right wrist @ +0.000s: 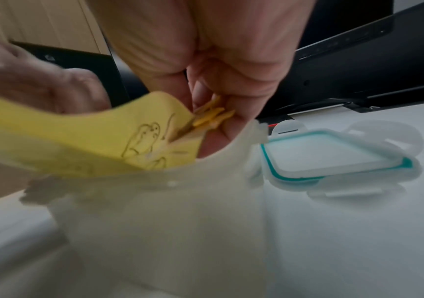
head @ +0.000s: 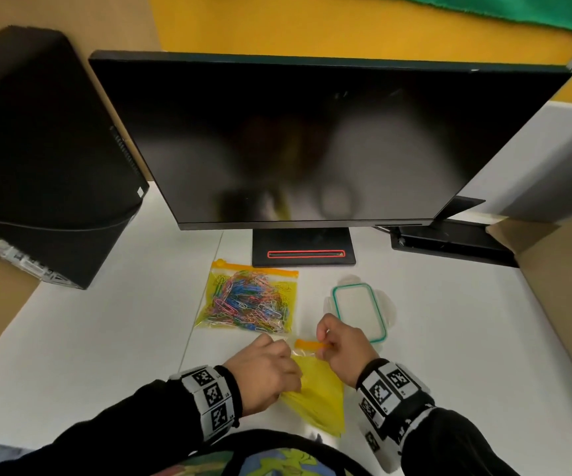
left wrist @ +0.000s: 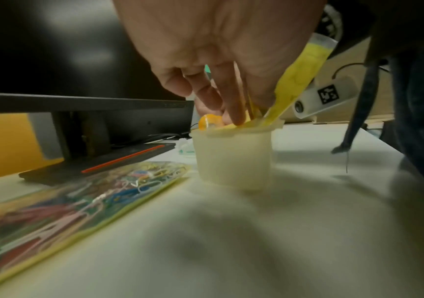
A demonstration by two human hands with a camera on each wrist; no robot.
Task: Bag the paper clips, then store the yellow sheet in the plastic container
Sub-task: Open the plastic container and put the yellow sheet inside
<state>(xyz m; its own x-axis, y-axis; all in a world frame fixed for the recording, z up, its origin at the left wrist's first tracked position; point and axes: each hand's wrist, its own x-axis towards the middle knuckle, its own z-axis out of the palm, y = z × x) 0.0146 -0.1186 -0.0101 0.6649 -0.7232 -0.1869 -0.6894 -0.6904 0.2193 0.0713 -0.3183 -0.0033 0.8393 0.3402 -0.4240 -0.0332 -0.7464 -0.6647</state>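
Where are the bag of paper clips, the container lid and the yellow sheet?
bag of paper clips [head: 248,300]: head view, middle of the clip pile inside.
container lid [right wrist: 333,153]: right wrist view, its clear flat centre.
yellow sheet [head: 315,389]: head view, the part showing between the hands.

The yellow sheet [head: 315,389] bears dark line drawings and an orange strip [head: 310,344] along its top edge; the plastic container [left wrist: 231,159] is translucent milky white. The paper clips [head: 248,304] are mixed blue, pink, red, green and white inside a clear yellow-printed bag [head: 209,316] with an orange seal. The lid [head: 360,310] is clear with a teal rim, the monitor [head: 312,139] black with a red-outlined base slot, the wrist bands [head: 209,396] white with black square markers, and the desk [head: 449,338] white.
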